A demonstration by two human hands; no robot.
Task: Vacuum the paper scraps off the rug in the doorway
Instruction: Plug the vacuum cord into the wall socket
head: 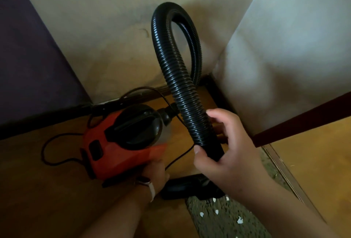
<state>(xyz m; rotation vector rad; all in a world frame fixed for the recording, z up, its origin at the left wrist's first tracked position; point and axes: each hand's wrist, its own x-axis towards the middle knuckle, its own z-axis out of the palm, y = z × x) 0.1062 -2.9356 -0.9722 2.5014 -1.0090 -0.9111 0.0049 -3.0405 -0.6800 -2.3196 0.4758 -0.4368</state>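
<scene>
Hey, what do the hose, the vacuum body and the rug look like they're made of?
Hose: flexible black plastic, probably, with ribbed rings and faint sheen. Vacuum body: hard moulded plastic, smooth orange-red shell. Rug: coarse textile, nubbly speckled grey-green pile; the fibre itself cannot be told.
</scene>
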